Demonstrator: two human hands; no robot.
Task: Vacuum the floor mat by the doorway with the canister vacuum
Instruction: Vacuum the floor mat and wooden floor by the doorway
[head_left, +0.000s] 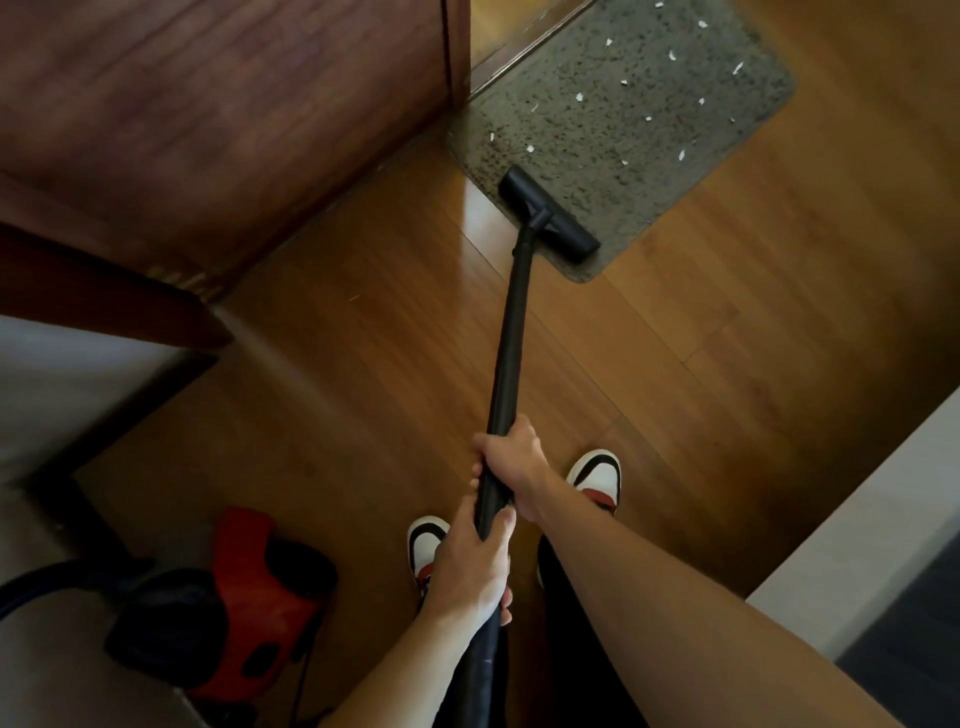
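Note:
A speckled grey floor mat (654, 104) lies by the doorway at the top, strewn with several small white scraps (580, 97). The black floor nozzle (550, 210) of the vacuum rests on the mat's near corner. Its black wand (511, 338) runs down toward me. My right hand (511, 467) grips the wand higher up, and my left hand (475, 566) grips it just below. The red and black canister (244, 608) sits on the floor at the lower left, with a black hose (52, 577) leaving it to the left.
A dark wooden door (234, 119) stands at the upper left beside the mat. My two white, red and black shoes (597, 478) stand on the wooden floor (363, 338). A white ledge (857, 530) runs along the right, and a pale wall (67, 384) on the left.

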